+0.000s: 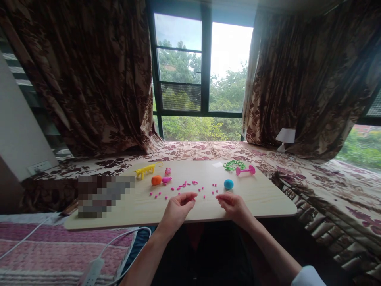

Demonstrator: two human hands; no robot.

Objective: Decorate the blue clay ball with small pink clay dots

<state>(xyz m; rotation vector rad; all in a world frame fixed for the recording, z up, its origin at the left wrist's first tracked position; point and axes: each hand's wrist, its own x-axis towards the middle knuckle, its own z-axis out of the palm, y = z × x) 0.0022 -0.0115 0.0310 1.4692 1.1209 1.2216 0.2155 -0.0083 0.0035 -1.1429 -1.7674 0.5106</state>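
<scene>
My left hand (178, 207) is over the table's near edge, thumb and fingers closed in a pinch. Facing it, a short gap away, my right hand (233, 204) is pinched too. Whatever either holds is too small to make out. Just beyond the fingertips lie several small pink pieces (204, 197), scattered across the tabletop. A blue ball (228, 184) rests behind my right hand. Farther left, an orange lump (156, 180) sits beside a magenta lump (167, 180), both like modelling clay.
On the pale wooden table (268, 198) are a yellow animal-shaped figure (145, 171), a green cord (234, 165) and a pink dumbbell-shaped piece (245, 170). A blurred-out patch covers the table's left side. A power strip (93, 272) with a white cable lies at lower left.
</scene>
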